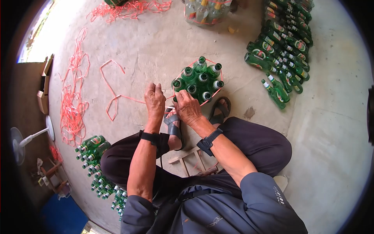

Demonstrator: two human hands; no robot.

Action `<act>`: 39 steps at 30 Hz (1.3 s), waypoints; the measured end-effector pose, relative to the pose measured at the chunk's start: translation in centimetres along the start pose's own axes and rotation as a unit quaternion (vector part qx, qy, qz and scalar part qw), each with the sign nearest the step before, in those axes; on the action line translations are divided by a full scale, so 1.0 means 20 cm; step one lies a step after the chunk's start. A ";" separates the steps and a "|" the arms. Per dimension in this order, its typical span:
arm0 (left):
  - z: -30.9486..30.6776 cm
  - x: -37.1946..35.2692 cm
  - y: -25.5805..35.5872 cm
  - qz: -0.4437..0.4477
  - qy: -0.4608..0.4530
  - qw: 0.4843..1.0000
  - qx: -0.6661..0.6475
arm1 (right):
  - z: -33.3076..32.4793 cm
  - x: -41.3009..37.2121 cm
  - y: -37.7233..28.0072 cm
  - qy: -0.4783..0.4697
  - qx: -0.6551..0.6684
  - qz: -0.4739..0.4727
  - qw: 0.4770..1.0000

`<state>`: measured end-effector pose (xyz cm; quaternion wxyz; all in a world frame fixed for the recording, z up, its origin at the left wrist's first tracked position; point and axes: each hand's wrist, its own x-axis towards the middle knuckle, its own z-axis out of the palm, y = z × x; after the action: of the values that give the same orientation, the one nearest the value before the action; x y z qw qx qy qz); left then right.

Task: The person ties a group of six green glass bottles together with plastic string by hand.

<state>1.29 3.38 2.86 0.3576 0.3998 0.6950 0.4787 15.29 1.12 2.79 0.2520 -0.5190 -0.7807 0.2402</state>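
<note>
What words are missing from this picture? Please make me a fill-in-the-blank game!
1. The bottles beside the right hand are coloured ____.
2. Pink string loops ____ those bottles.
3. The white fan is on the person's ____ side.

Missing words: green; around; left.

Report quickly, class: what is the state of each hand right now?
Left hand: closed, holding the string.
Right hand: fingers bent at the edge of the bundled bottles; its grip cannot be told.
</note>
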 end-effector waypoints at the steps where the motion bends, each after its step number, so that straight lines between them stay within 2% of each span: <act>1: 0.00 -0.05 0.09 -0.073 -0.005 0.993 -0.090 | 0.01 0.00 0.00 -0.008 -0.001 0.006 1.000; 2: 0.00 -0.08 0.11 -0.070 -0.004 0.993 -0.092 | 0.01 0.00 0.01 -0.017 -0.002 0.013 1.000; 5: 0.01 -0.17 0.10 -0.148 0.043 0.969 -0.194 | 0.00 0.01 0.01 -0.051 -0.023 0.011 0.998; 10: 0.03 -0.31 0.12 -0.160 0.051 0.943 -0.289 | 0.01 0.01 0.02 -0.017 -0.004 -0.002 1.000; 18: 0.06 -0.45 0.06 -0.206 0.089 0.882 -0.415 | 0.01 0.02 0.05 -0.078 0.010 0.009 0.997; 20: 0.07 -0.48 0.05 -0.161 0.077 0.903 -0.391 | -0.01 0.02 0.05 -0.076 0.019 0.002 0.997; 26: 0.12 -0.58 0.00 -0.145 0.091 0.943 -0.286 | -0.03 0.02 0.08 -0.079 0.052 -0.011 0.995; 27: 0.12 -0.59 0.00 -0.058 0.103 0.980 -0.159 | -0.03 0.02 0.09 -0.076 0.058 -0.017 0.995; 28: 0.12 -0.60 0.00 0.031 0.112 0.993 -0.028 | -0.03 0.02 0.10 -0.076 0.058 -0.018 0.995; 30: 0.12 -0.65 0.00 0.019 0.096 0.995 0.004 | -0.02 0.03 0.10 -0.054 0.081 -0.050 0.994; 32: 0.14 -0.66 -0.03 0.105 0.087 0.985 0.105 | -0.03 0.04 0.11 -0.064 0.081 -0.050 0.993; 36: 0.19 -0.70 -0.09 0.078 0.084 0.987 0.109 | -0.04 0.05 0.14 -0.062 0.112 -0.079 0.989; 38: 0.20 -0.71 -0.11 0.098 0.080 0.984 0.128 | -0.05 0.05 0.15 -0.049 0.130 -0.078 0.987; 39: 0.20 -0.72 -0.06 0.031 0.053 0.994 0.094 | -0.08 0.05 0.15 -0.068 0.139 -0.054 0.987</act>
<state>10.62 -8.29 2.17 0.2661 0.4273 0.7422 0.4424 18.01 3.28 2.14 0.2803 -0.4184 -0.7821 0.3669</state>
